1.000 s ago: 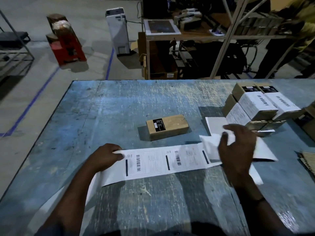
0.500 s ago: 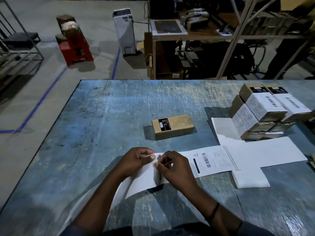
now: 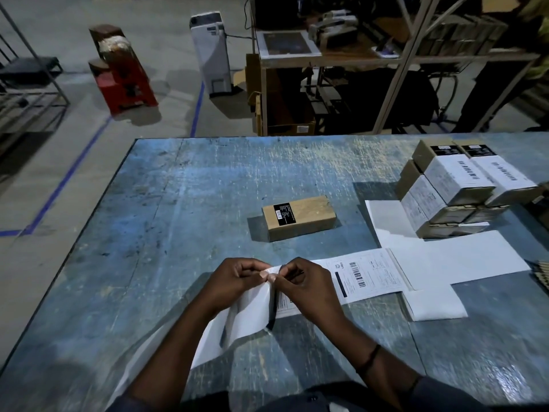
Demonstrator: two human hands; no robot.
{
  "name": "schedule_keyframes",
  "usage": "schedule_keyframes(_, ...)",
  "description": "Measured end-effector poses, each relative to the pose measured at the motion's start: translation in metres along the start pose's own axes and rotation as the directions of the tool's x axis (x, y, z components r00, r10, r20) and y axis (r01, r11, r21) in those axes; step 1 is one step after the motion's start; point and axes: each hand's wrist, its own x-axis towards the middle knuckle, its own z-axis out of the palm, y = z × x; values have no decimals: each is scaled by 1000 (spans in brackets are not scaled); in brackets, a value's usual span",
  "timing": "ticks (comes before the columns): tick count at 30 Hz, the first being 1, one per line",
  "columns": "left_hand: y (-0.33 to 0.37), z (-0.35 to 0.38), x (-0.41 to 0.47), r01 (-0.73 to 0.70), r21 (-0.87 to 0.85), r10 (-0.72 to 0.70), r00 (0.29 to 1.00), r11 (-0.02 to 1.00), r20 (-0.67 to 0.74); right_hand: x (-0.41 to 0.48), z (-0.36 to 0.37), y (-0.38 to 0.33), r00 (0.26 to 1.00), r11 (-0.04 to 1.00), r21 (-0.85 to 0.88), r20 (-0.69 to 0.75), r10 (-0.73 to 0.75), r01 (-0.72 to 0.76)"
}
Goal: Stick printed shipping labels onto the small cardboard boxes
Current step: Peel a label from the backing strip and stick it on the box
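Labels [image 3: 365,278] run in a printed strip along the near middle of the bench [image 3: 184,203], and both hands meet on its left end: left hand [image 3: 237,281] and right hand [image 3: 306,285] pinch the paper together at one raised corner. Beyond them a bare cardboard box [image 3: 300,217] lies alone with open bench all round and to the left edge. Labelled boxes [image 3: 454,188] are stacked far right, near that edge, beside blank backing sheets [image 3: 457,257]. Past the bench, concrete floor [image 3: 166,55] and a shelf rack [image 3: 410,63]
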Motion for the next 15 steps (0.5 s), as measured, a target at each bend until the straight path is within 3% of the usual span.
schedule_keyframes(8,0,-2,0,-49,120,51,998,992,-20,3,0,0,999,1000,2,40,-5,4)
schedule_keyframes(15,4,-1,-1,-53,173,53,999,984,6,6,-2,3,998,990,-130,47,-42,48)
